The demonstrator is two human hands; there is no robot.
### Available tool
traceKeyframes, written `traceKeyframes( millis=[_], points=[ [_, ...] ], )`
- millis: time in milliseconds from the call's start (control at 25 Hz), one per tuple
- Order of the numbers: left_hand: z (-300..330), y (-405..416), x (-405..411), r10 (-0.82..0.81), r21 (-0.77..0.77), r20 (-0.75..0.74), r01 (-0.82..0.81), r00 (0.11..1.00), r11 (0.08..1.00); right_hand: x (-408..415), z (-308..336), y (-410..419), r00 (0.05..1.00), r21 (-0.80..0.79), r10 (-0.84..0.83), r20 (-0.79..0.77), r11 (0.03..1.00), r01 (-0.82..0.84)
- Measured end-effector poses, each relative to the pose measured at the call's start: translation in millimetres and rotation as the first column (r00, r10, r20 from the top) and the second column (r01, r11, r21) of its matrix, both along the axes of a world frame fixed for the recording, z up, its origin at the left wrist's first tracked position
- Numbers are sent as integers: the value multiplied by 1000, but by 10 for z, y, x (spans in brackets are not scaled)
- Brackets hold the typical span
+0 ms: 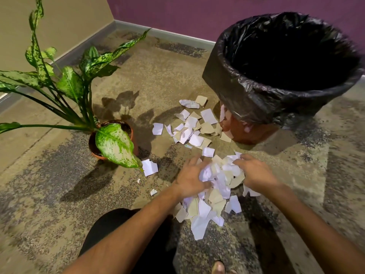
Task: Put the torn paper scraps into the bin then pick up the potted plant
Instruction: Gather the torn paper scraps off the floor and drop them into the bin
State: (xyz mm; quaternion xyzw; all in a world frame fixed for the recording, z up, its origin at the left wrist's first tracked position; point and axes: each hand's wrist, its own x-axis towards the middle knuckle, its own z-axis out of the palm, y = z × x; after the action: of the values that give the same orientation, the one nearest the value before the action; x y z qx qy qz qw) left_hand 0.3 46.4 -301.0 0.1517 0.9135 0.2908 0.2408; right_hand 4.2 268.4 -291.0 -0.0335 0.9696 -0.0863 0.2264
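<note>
A heap of torn white and tan paper scraps [217,186] lies on the carpet in front of me. My left hand [190,179] and my right hand [254,174] press in on the heap from either side, fingers curled around a bunch of scraps. More loose scraps [194,126] are scattered between the heap and the bin. The bin [256,95] stands at the upper right, lined with a black bag, its mouth open and dark inside. The potted plant [116,143], with speckled green leaves in a brown pot, stands upright to the left.
Single scraps [149,167] lie near the plant's pot. Walls with a grey skirting board [167,33] close off the corner behind. My knee in dark cloth [110,230] and a bare toe [218,267] show at the bottom.
</note>
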Motion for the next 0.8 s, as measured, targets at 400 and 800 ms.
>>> traceKeyframes(
  millis=[400,800],
  points=[
    [180,-185,19,101,-262,189,-49,977,964,99,205,6,996,-89,-6,88,996,13],
    [286,-98,-2,199,-185,-100,-214,975,959,184,232,-293,949,45,218,-226,976,-213]
  ],
)
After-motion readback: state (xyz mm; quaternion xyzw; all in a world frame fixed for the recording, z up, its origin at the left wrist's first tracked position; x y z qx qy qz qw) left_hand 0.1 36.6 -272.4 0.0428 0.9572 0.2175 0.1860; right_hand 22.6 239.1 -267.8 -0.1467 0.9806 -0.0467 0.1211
